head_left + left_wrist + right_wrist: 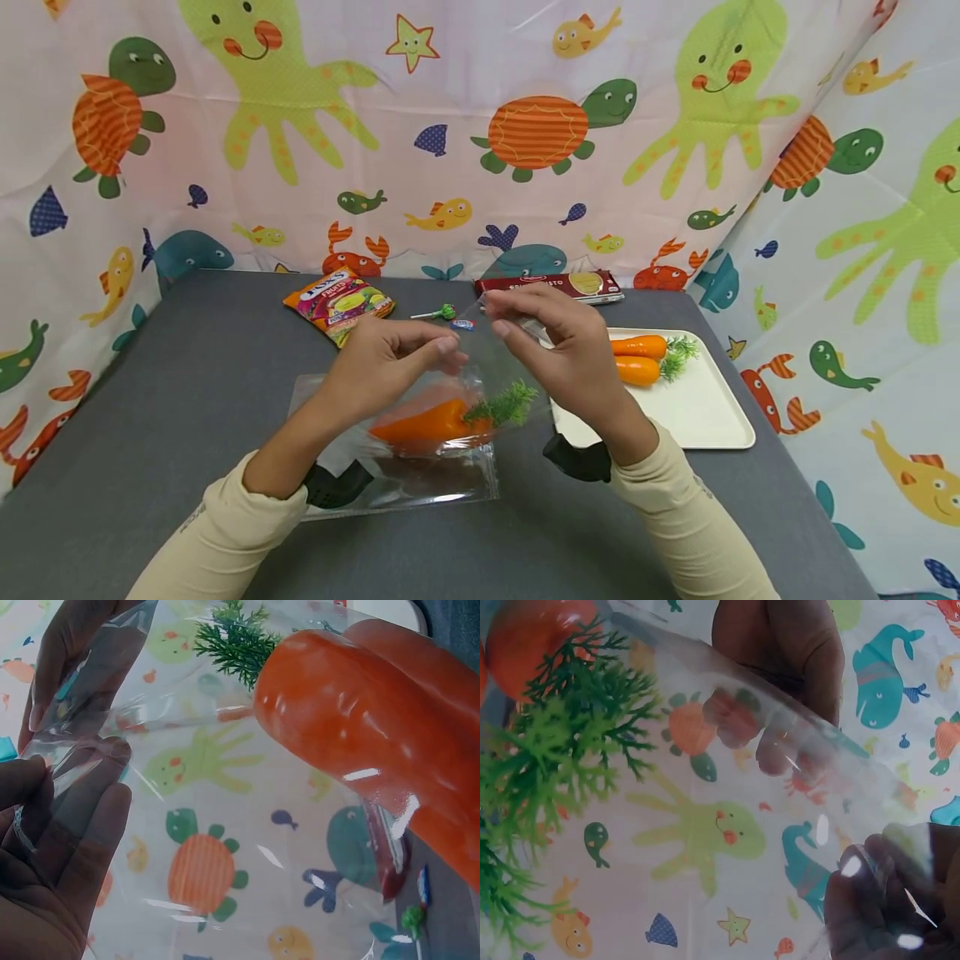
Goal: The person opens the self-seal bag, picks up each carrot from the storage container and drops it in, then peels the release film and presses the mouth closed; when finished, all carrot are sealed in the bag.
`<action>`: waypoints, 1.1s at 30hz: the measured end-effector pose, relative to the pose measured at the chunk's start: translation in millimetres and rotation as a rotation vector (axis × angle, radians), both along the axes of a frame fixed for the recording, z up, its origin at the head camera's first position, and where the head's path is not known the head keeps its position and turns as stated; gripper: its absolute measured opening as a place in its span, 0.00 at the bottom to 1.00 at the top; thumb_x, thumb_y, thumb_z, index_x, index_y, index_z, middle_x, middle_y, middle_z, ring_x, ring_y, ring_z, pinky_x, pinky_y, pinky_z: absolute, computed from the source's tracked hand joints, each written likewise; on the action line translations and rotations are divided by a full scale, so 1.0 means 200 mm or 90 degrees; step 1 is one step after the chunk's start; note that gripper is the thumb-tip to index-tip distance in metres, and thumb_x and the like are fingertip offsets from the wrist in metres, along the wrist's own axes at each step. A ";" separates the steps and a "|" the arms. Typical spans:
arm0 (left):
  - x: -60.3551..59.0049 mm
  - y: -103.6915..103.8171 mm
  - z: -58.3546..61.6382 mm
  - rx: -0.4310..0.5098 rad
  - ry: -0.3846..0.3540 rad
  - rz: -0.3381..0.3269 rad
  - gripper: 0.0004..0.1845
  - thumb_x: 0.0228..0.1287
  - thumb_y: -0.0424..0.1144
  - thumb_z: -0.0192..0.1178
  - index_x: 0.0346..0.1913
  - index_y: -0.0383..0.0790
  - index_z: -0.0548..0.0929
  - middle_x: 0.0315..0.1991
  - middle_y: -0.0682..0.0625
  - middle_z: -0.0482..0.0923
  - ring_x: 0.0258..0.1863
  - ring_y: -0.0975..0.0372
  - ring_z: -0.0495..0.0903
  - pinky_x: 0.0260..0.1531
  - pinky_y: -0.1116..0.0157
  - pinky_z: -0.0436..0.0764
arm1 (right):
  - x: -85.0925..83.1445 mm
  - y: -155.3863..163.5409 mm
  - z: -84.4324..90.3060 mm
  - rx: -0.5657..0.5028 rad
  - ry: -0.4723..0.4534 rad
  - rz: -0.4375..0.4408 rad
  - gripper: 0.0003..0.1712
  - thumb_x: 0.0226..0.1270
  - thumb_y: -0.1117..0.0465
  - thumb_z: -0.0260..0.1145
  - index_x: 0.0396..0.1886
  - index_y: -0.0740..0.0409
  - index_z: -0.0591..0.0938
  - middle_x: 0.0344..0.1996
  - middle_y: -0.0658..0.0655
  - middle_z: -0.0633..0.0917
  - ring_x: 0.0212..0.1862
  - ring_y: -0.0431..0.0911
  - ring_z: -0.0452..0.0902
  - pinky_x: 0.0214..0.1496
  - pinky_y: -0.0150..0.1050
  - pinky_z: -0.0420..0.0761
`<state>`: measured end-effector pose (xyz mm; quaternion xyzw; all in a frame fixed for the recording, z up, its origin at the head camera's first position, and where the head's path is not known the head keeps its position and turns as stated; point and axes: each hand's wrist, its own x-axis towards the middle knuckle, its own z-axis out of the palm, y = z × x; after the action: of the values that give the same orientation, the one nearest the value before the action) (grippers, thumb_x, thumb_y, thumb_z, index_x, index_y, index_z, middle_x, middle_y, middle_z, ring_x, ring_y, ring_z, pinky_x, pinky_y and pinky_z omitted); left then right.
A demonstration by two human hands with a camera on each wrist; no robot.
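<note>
Clear plastic bag (420, 442): mouth pinched on either side by left hand (382, 362) and right hand (558, 342), each grip grasping the film. Toy carrot (431, 423): inside bag, below and between both grips, green top toward right grip, above grey tabletop (187, 400).

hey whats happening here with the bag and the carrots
A person holds a clear plastic bag up over a grey table, pinching its top edge with the left hand and right hand. A toy carrot lies inside the bag, its green top toward the opening. Two more carrots wait on a white tray to the right. A candy packet, a lollipop and a red box lie at the back.
</note>
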<state>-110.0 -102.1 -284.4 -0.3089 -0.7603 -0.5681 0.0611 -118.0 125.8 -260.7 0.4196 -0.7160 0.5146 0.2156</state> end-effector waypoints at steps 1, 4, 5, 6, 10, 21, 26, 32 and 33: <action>0.00 0.00 0.00 -0.001 0.003 -0.001 0.08 0.66 0.31 0.62 0.44 0.33 0.88 0.32 0.51 0.87 0.35 0.64 0.86 0.18 0.68 0.76 | 0.00 0.00 0.00 -0.003 -0.003 -0.005 0.18 0.57 0.79 0.68 0.49 0.70 0.83 0.41 0.59 0.85 0.44 0.49 0.81 0.46 0.39 0.83; 0.01 0.01 0.00 -0.001 0.008 -0.007 0.08 0.66 0.30 0.62 0.44 0.33 0.87 0.33 0.51 0.87 0.35 0.65 0.86 0.21 0.67 0.79 | 0.00 0.00 0.00 -0.009 -0.005 -0.012 0.16 0.57 0.79 0.69 0.46 0.71 0.84 0.40 0.60 0.85 0.43 0.49 0.80 0.45 0.38 0.83; 0.01 0.01 0.00 0.000 0.009 -0.009 0.08 0.66 0.30 0.62 0.44 0.33 0.87 0.33 0.51 0.87 0.36 0.65 0.86 0.25 0.66 0.81 | -0.01 0.00 0.00 -0.011 -0.002 -0.012 0.15 0.57 0.79 0.69 0.45 0.71 0.85 0.40 0.60 0.85 0.44 0.49 0.80 0.45 0.38 0.83; 0.01 0.01 0.00 0.002 0.009 -0.012 0.08 0.66 0.30 0.62 0.45 0.33 0.87 0.33 0.51 0.87 0.36 0.65 0.86 0.29 0.65 0.83 | -0.01 0.00 0.00 -0.012 0.000 -0.015 0.14 0.57 0.79 0.69 0.44 0.71 0.85 0.40 0.60 0.85 0.43 0.49 0.80 0.45 0.38 0.83; 0.01 0.01 0.00 0.005 0.010 -0.019 0.08 0.66 0.29 0.62 0.45 0.32 0.87 0.34 0.50 0.87 0.36 0.64 0.86 0.33 0.61 0.84 | -0.01 0.00 0.01 -0.014 0.012 -0.026 0.12 0.56 0.79 0.69 0.42 0.70 0.86 0.39 0.59 0.86 0.43 0.49 0.80 0.44 0.37 0.83; 0.01 0.02 0.00 -0.006 0.014 -0.016 0.09 0.66 0.30 0.62 0.46 0.32 0.87 0.33 0.50 0.87 0.36 0.64 0.86 0.26 0.64 0.82 | -0.02 0.02 0.01 0.070 0.088 -0.103 0.10 0.57 0.77 0.69 0.40 0.67 0.85 0.38 0.57 0.86 0.42 0.46 0.80 0.46 0.35 0.80; 0.01 0.02 0.00 -0.004 0.022 -0.020 0.09 0.65 0.29 0.62 0.45 0.31 0.87 0.33 0.50 0.87 0.36 0.64 0.86 0.31 0.63 0.84 | -0.02 0.02 0.01 0.095 0.079 -0.096 0.10 0.57 0.75 0.71 0.40 0.65 0.84 0.37 0.56 0.85 0.42 0.45 0.79 0.45 0.35 0.79; 0.01 0.02 0.00 -0.007 0.025 -0.023 0.09 0.65 0.29 0.62 0.46 0.31 0.87 0.33 0.50 0.87 0.36 0.65 0.86 0.30 0.63 0.84 | -0.02 0.02 0.02 0.097 0.086 -0.104 0.13 0.53 0.74 0.74 0.40 0.66 0.86 0.38 0.56 0.86 0.42 0.45 0.81 0.45 0.35 0.80; 0.01 0.02 0.00 -0.007 0.023 -0.024 0.09 0.66 0.29 0.62 0.46 0.32 0.87 0.33 0.50 0.87 0.36 0.65 0.86 0.31 0.63 0.84 | -0.02 0.03 0.02 0.095 0.086 -0.107 0.13 0.53 0.74 0.74 0.40 0.66 0.86 0.38 0.56 0.86 0.43 0.44 0.81 0.45 0.34 0.80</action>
<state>-108.7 -98.8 -285.0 -0.3340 -0.7561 -0.5594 0.0623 -122.0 130.8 -257.2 0.4063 -0.7688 0.4108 0.2741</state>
